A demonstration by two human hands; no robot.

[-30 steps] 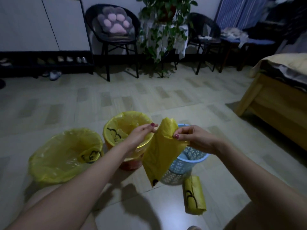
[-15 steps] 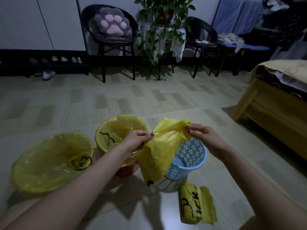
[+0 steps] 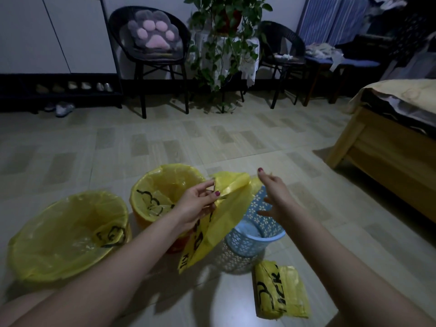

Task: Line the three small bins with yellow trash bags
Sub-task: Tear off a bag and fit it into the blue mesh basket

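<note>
Floor (image 3: 212, 142) of pale patterned tile is carrying every item in this dim room.

Bed (image 3: 389, 142), wooden-framed, is standing at three o'clock, well apart from the bins.

Chair (image 3: 151, 43), black, is holding a paw-print cushion (image 3: 151, 35) at twelve o'clock, beside a trailing potted plant (image 3: 224, 31).

Left bin (image 3: 68, 234), at nine o'clock, is sitting lined, its yellow bag folded over the rim.

Middle bin (image 3: 165, 192), just beside it toward eleven o'clock, is likewise sitting lined in yellow.

Blue bin (image 3: 257, 234), lattice-walled and flower-patterned, is standing unlined at centre, just beside the middle bin.

Loose yellow bag (image 3: 224, 220) is hanging over the blue bin's near rim, its printed lower end drooping toward six o'clock; its mouth is possibly part-opened, though blur is hindering a firm reading.

Pack of folded yellow bags (image 3: 280, 291) is lying on the tile at five o'clock, near the blue bin.

Left hand (image 3: 198, 204) is pinching the loose bag's upper edge between thumb and fingertips.

Right hand (image 3: 276, 197) is hovering above the blue bin with fingers spread, gripping nothing.
</note>
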